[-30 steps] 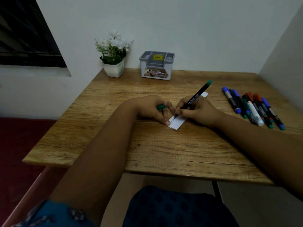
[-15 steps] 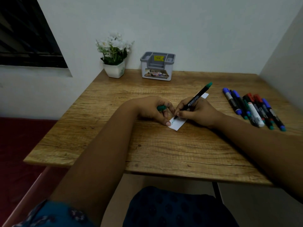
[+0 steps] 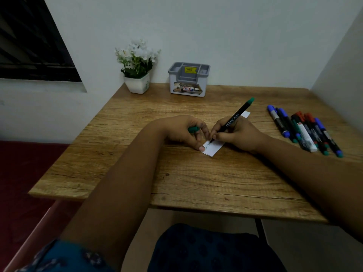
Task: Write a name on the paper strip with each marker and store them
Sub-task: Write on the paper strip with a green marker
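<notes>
Right hand (image 3: pixel 233 134) grips green marker (image 3: pixel 234 117), writing on paper strip (image 3: pixel 213 148) under left hand (image 3: pixel 184 132) holding its cap (image 3: pixel 193 129); next: recap, store in organizer (image 3: pixel 188 79) beyond.

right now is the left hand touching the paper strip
Touching. The head view shows the left hand with one fingertip pressed on the near end of the paper strip, no gap between them, while it holds the green cap.
</notes>
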The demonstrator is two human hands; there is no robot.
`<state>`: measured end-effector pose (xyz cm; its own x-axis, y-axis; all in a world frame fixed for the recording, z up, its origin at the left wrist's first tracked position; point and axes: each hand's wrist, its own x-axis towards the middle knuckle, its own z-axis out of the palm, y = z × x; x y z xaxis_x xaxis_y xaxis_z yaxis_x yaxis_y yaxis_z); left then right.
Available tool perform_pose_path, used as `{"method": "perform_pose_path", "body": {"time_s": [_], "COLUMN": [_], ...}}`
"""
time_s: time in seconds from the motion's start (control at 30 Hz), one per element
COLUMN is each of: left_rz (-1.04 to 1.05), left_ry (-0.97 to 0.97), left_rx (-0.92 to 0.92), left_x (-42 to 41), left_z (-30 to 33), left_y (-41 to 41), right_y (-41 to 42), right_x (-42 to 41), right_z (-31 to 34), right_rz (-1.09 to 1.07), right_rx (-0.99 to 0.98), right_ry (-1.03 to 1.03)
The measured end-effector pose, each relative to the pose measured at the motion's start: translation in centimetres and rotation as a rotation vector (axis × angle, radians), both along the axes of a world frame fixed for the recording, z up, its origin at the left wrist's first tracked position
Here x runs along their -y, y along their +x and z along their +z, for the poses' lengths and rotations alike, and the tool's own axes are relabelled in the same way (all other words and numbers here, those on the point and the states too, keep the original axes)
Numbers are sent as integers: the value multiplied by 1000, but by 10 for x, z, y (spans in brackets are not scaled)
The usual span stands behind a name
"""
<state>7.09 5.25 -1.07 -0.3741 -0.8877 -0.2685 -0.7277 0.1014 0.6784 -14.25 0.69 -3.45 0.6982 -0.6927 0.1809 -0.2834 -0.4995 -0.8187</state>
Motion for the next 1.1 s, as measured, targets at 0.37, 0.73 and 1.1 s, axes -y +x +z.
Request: {"method": "perform_pose_path", "body": {"time_s": [0.37,0.73,1.1], "left_rz": [-17,-19,-15], "left_ry": [20,54,46], "left_rx": [-23,-62,-59], "left_x": [1,3,3], "left_z": [-1,-1,0], "left_y": [5,6,7], "right_y": [0,1,2], "right_x": [-1,-1,-2], "right_z": [-2,-4,-1], "right_rz": [-6,7,8], "right_rx": [-19,-30,-20], "right_ry": [-24,-58,-18]}}
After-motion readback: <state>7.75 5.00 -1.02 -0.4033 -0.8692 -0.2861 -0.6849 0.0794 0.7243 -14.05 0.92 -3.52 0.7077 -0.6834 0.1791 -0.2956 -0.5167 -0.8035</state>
